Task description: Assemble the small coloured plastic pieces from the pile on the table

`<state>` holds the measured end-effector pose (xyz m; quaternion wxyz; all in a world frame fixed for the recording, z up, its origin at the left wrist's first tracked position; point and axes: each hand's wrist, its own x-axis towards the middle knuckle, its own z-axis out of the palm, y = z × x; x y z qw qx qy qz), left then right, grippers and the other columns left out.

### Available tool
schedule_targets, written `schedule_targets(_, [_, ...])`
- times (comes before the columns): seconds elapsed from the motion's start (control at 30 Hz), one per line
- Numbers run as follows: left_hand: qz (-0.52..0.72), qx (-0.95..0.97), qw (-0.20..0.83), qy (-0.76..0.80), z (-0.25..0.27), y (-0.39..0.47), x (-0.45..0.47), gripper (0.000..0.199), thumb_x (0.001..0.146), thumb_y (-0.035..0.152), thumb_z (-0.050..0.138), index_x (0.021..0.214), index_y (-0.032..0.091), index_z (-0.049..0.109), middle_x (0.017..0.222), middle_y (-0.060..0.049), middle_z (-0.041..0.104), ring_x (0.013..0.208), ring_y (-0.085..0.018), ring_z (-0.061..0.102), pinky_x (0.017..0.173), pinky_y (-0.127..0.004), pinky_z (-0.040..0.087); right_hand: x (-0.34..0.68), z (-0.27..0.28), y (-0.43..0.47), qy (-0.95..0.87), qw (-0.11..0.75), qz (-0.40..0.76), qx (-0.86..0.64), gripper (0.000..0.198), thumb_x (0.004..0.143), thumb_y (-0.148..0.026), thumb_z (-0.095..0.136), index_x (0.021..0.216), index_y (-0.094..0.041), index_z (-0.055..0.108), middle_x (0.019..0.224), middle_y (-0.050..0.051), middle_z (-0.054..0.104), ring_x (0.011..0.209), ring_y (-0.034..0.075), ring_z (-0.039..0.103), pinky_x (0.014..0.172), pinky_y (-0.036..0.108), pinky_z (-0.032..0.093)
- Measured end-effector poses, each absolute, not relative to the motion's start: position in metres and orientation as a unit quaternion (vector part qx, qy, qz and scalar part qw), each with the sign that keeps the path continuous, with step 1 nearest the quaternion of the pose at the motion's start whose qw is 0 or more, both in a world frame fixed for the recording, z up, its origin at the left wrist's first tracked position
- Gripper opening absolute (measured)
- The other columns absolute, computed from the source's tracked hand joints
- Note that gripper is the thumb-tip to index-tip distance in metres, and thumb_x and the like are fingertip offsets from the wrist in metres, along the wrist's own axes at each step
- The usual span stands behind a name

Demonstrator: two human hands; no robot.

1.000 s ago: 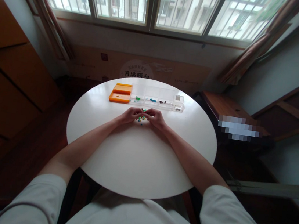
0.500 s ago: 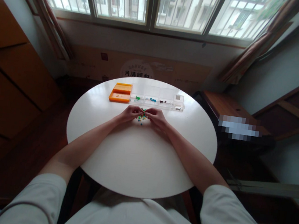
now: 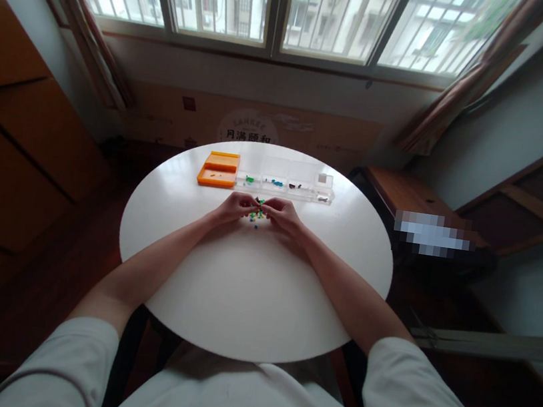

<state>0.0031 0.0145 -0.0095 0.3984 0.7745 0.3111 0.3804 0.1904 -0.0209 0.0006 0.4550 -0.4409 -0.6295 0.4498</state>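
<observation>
Both hands meet above a small heap of tiny coloured pieces [image 3: 258, 216], green, yellow, blue and dark, on the white round table [image 3: 248, 294]. My left hand [image 3: 236, 207] is closed in a pinch at the left of the heap. From the other side, my right hand [image 3: 281, 213] pinches too, its fingertips almost touching those of the left. What the fingertips hold is too small to make out. Just beyond the hands lies a clear compartment box [image 3: 284, 169] with green, blue and dark pieces sorted in separate sections. At its left end is an orange open case [image 3: 218, 169] with a few small bits in it.
A barred window [image 3: 278, 9] is ahead, above a wall. Right of the table stands a wooden bench [image 3: 405, 188] with a blurred pale item [image 3: 431, 234] on it. Wooden cabinets [image 3: 13, 133] line the left side.
Both hands stay pinched together over the heap with hardly any movement. The whole view has shifted very slightly.
</observation>
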Motion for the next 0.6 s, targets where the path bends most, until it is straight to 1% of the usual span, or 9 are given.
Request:
schedule_targets(0.17, [0.368,0.782,0.393,0.312,-0.011,0.015,0.003,0.037,0.071,0.044,0.069,0.082,0.008,0.068,0.056,0.000,0.059,0.048,-0.005,0.050,0.044,-0.015,0.036,0.189,0.001,-0.023,-0.634,0.457,0.443,-0.440,0.046,0.060,-0.055,0.072,0.075,-0.012,0.065,0.059,0.002,0.061,0.050,0.009,0.051,0.044,0.021,0.038])
schedule_targets(0.33, [0.368,0.788,0.384,0.309,-0.007,0.014,0.004,0.036,0.072,0.042,0.068,0.085,0.008,0.068,0.054,0.001,0.056,0.048,-0.005,0.048,0.044,-0.015,0.034,0.189,0.003,-0.024,-0.637,0.455,0.438,-0.443,0.044,0.059,-0.053,0.073,0.075,-0.012,0.065,0.059,0.002,0.062,0.050,0.009,0.052,0.044,0.021,0.041])
schedule_targets(0.4, [0.381,0.781,0.388,0.306,-0.006,0.014,0.004,0.037,0.072,0.042,0.068,0.087,0.009,0.067,0.052,0.003,0.053,0.046,-0.004,0.044,0.043,-0.015,0.032,0.190,0.005,-0.023,-0.615,0.485,0.426,-0.454,0.042,0.060,-0.051,0.072,0.075,-0.012,0.064,0.060,0.002,0.062,0.049,0.009,0.053,0.043,0.021,0.042])
schedule_targets(0.5, [0.394,0.767,0.397,0.314,-0.006,0.014,0.005,0.036,0.074,0.044,0.066,0.081,0.009,0.066,0.051,0.004,0.050,0.044,-0.003,0.040,0.042,-0.016,0.030,0.197,0.011,-0.015,-0.549,0.559,0.387,-0.486,0.034,0.063,-0.043,0.071,0.075,-0.012,0.063,0.062,0.004,0.063,0.051,0.010,0.055,0.043,0.022,0.045])
schedule_targets(0.6, [0.396,0.756,0.400,0.335,-0.005,0.012,0.005,0.035,0.074,0.044,0.065,0.078,0.009,0.065,0.050,0.004,0.050,0.043,-0.003,0.039,0.042,-0.017,0.030,0.209,0.016,-0.001,-0.493,0.587,0.357,-0.534,0.023,0.066,-0.031,0.069,0.075,-0.011,0.063,0.062,0.005,0.063,0.052,0.011,0.057,0.044,0.023,0.049])
